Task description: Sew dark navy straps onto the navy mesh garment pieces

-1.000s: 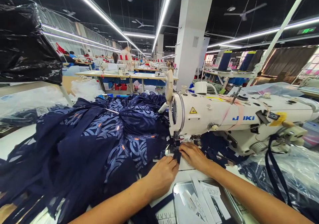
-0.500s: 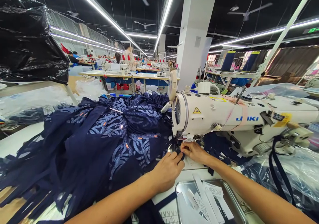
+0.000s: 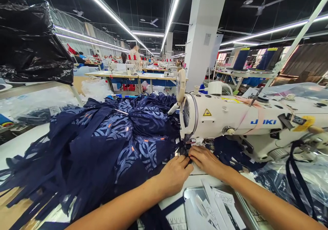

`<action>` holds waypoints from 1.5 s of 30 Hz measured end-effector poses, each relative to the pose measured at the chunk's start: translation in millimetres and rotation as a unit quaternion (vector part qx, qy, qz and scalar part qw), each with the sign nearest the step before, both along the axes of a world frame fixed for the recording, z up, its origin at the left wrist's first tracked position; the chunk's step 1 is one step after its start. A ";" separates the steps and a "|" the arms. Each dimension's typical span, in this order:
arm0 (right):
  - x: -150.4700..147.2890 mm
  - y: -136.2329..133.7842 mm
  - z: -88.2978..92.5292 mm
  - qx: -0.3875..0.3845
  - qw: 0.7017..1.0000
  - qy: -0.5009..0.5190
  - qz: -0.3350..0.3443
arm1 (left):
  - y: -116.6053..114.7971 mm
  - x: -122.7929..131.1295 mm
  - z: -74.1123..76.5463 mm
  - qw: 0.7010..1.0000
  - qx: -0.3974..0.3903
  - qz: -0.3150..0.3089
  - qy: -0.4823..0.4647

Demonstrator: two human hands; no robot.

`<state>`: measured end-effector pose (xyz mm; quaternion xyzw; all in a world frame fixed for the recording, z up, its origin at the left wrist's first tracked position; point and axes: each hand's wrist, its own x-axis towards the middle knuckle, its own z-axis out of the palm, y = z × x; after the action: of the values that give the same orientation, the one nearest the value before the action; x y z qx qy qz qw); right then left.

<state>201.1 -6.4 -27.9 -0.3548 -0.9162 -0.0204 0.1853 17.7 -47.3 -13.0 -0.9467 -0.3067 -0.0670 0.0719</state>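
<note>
A white Juki sewing machine (image 3: 246, 122) stands on the table, its needle end facing left. A big heap of navy patterned fabric (image 3: 102, 141) lies to its left. My left hand (image 3: 174, 173) rests on the dark fabric just before the presser foot, fingers curled and pressed down on the cloth. My right hand (image 3: 206, 160) sits beside it under the machine head, fingertips pinching the same small piece of navy fabric at the needle. The two hands nearly touch.
A metal tray (image 3: 241, 202) with white printed labels (image 3: 215, 206) lies near my right forearm. Clear plastic bags (image 3: 307, 175) and a dark strap (image 3: 297, 182) are at the right. A black plastic bag (image 3: 28, 39) hangs at upper left. Other sewing tables and people sit behind.
Both hands have edged closer together toward the needle, the left sliding right onto the fabric. The view has shifted slightly.
</note>
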 end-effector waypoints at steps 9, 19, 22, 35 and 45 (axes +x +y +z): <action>11.4 -2.9 -2.5 0.141 0.986 -0.074 0.059 | 4.8 0.2 1.4 0.999 -0.023 0.019 -0.041; 15.0 9.0 -5.9 0.114 0.987 -0.108 0.041 | 10.1 14.2 -3.6 0.997 0.010 0.067 -0.029; 15.5 8.9 -4.9 0.116 0.986 -0.115 0.039 | 10.4 14.4 -5.4 0.997 0.020 0.067 -0.031; 13.0 10.1 -8.1 0.109 0.988 -0.104 0.008 | 18.3 21.2 -7.2 0.996 0.042 0.083 -0.018; 8.1 8.3 -1.2 0.093 0.990 -0.096 -0.036 | 17.9 22.5 -6.6 0.993 0.033 0.099 -0.047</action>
<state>209.3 1.9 -29.1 -0.3651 -0.9105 -0.1463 0.1278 40.2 -29.4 -19.6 -0.9045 -0.3998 -0.1144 0.0950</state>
